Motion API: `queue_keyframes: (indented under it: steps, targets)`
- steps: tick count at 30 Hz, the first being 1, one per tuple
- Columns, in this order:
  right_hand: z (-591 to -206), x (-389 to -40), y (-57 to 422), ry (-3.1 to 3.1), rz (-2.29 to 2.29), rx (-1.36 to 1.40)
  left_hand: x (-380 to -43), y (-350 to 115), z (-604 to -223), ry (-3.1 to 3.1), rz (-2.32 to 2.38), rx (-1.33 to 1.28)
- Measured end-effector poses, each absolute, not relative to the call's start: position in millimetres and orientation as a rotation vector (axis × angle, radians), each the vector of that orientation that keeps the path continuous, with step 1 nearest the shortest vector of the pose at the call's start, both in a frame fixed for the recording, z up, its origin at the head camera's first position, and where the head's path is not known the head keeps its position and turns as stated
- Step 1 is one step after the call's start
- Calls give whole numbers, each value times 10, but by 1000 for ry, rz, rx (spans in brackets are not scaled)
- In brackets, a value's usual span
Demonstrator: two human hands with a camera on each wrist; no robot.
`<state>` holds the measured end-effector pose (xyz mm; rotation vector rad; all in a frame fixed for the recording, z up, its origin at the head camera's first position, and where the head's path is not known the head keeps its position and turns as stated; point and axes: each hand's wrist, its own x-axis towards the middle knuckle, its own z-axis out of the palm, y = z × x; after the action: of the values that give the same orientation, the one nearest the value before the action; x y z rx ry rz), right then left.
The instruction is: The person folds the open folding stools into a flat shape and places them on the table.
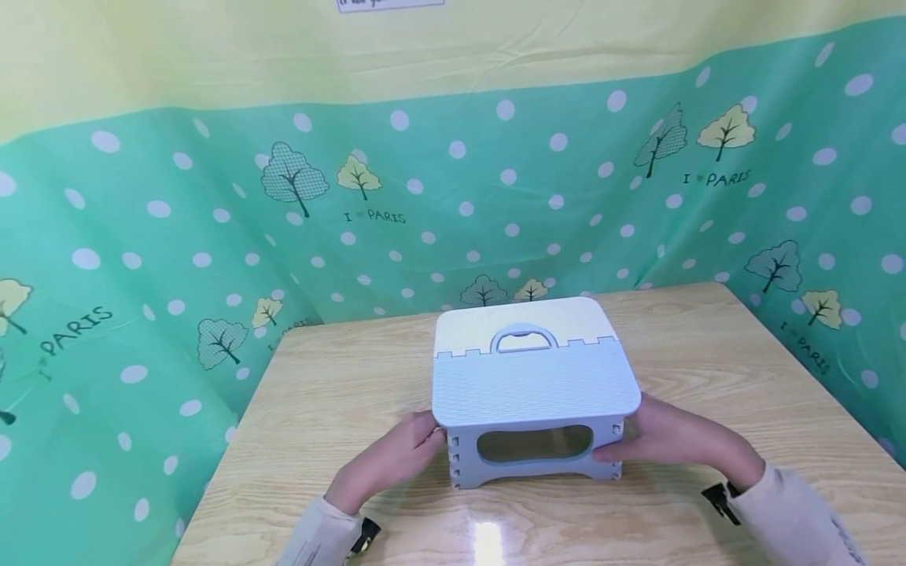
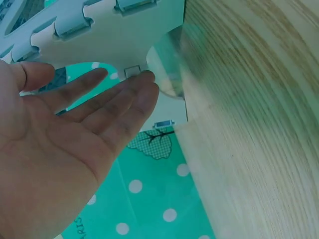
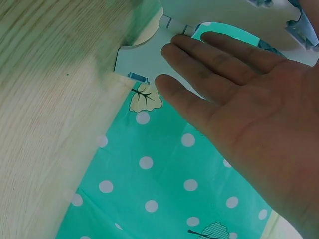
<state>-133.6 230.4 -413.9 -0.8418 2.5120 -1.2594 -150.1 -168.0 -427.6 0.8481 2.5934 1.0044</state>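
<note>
A folding step stool (image 1: 534, 381), with a white and pale blue top and an arched handle, stands unfolded on the wooden table. At its left side is my left hand (image 1: 406, 448), its thumb by the front leg's edge. The left wrist view shows that hand (image 2: 94, 114) with fingers extended along the stool's side panel (image 2: 119, 42). My right hand (image 1: 658, 432) lies against the opposite side, thumb over the front panel. In the right wrist view its fingers (image 3: 209, 69) are nearly straight across the side panel (image 3: 224, 15). The stool's top partly hides both hands from above.
The wood-grain table (image 1: 340, 369) reaches back to a green polka-dot curtain (image 1: 418, 236) printed with trees, which also hangs along the left and right sides. Black straps show at both sleeve cuffs (image 1: 786, 503).
</note>
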Motion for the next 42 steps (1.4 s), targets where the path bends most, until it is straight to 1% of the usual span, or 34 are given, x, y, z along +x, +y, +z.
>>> queue_keyframes:
  steps: [12,23,29,35,42]
  targets:
    - [-4119,-1345,2281,2535,-1256,-826,-1481,-1676,-4231,2576,1004,844]
    - [-4123,-1343,2272,2529,-1275,-833,-1447,-1660,-4223,2448,1025,1004]
    - [-4132,-1346,2265,2522,-1286,-835,-1420,-1629,-4228,2478,969,1006]
    - [-4138,-1347,2252,2511,-1280,-828,-1424,-1605,-4280,2494,1033,1068]
    - [-4153,-1356,2260,2514,-1269,-838,-1434,-1601,-4302,2470,1058,1042]
